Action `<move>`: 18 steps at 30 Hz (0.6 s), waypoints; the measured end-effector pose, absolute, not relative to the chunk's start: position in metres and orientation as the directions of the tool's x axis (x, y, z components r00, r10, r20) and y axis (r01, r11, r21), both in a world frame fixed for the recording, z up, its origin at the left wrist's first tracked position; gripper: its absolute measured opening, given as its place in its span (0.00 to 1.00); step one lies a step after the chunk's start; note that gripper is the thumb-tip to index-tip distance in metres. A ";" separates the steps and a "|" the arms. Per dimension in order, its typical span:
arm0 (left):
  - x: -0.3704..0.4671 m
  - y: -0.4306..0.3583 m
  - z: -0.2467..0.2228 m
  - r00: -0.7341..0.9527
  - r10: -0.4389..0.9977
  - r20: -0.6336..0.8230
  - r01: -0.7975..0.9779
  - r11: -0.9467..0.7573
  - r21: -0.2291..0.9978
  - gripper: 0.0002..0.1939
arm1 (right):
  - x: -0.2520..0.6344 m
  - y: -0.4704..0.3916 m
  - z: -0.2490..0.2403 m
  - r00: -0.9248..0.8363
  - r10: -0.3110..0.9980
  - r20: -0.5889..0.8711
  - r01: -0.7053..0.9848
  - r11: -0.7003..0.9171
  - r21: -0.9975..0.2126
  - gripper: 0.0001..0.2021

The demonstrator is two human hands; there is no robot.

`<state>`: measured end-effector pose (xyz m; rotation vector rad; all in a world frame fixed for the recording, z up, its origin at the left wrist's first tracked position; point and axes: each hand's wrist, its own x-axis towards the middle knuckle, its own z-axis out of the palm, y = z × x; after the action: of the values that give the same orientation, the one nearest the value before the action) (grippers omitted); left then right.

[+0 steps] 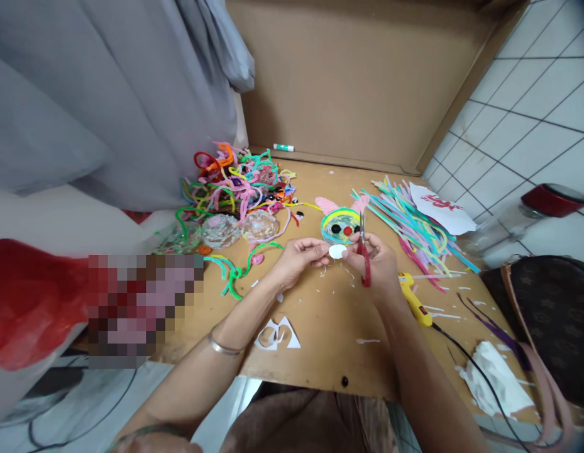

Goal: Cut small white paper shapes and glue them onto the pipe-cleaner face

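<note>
A small white paper oval (337,251) is pinched at its left edge by my left hand (301,259). My right hand (381,261) grips red-handled scissors (366,267), blades pointing up and away from me, and its fingertips touch the oval's right side. Just beyond both hands lies a round animal face (341,219) wound in yellow, green and blue, with pink ears, black eyes and a red nose; the blades cover part of its right eye. Thin white paper trimmings (324,272) lie below the oval, and a cut-out paper scrap (278,335) rests nearer to me.
Tangled colourful pipe cleaners (239,182) lie at the back left, beside clear round pieces (220,229). Straight pipe cleaners (414,217) spread at the right. A yellow glue gun (415,302) with a black cord, crumpled white paper (496,380) and a brown bag (550,321) are right of my arm.
</note>
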<state>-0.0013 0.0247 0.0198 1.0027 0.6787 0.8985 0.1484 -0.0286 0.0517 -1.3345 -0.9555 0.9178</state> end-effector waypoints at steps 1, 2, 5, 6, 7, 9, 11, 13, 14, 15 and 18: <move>-0.001 0.025 0.019 0.479 0.874 -0.079 -0.317 0.256 0.913 0.19 | 0.148 -0.028 0.052 0.357 0.934 0.034 0.008 0.033 -0.999 0.19; -0.001 0.025 0.020 0.486 0.870 -0.080 -0.319 0.262 0.911 0.19 | 0.148 -0.028 0.051 0.360 0.932 0.033 0.008 0.033 -0.999 0.18; -0.001 0.023 0.022 0.510 0.856 -0.082 -0.316 0.275 0.908 0.21 | 0.147 -0.027 0.051 0.364 0.931 0.022 0.007 0.021 -1.000 0.19; -0.001 0.022 0.023 0.513 0.854 -0.080 -0.309 0.270 0.912 0.21 | 0.147 -0.028 0.051 0.367 0.930 0.017 0.004 0.017 -1.000 0.19; 0.000 0.021 0.023 0.513 0.855 -0.076 -0.300 0.261 0.918 0.20 | 0.146 -0.028 0.052 0.374 0.927 0.014 0.000 0.015 -1.000 0.20; 0.000 0.020 0.025 0.499 0.864 -0.064 -0.283 0.232 0.931 0.19 | 0.145 -0.029 0.052 0.385 0.923 0.019 -0.009 0.024 -1.000 0.20; 0.000 0.021 0.024 0.483 0.874 -0.056 -0.272 0.211 0.939 0.18 | 0.145 -0.029 0.052 0.390 0.920 0.037 -0.002 0.041 -0.999 0.21; 0.000 0.023 0.021 0.465 0.883 -0.058 -0.258 0.198 0.946 0.17 | 0.145 -0.029 0.052 0.393 0.918 0.059 0.010 0.059 -0.998 0.20; -0.001 0.024 0.018 0.458 0.887 -0.059 -0.239 0.188 0.953 0.16 | 0.145 -0.029 0.051 0.393 0.917 0.066 0.009 0.068 -0.998 0.20; -0.001 0.026 0.016 0.457 0.887 -0.062 -0.207 0.174 0.963 0.14 | 0.145 -0.029 0.050 0.392 0.917 0.069 0.004 0.073 -0.997 0.20; -0.003 0.030 0.008 0.470 0.880 -0.061 -0.023 0.081 0.996 0.11 | 0.143 -0.029 0.046 0.374 0.925 0.064 -0.025 0.079 -0.997 0.19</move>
<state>-0.0029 0.0302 0.0077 1.3186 0.8495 0.8139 0.1431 -0.0288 0.0456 -1.2848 -0.9314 0.8921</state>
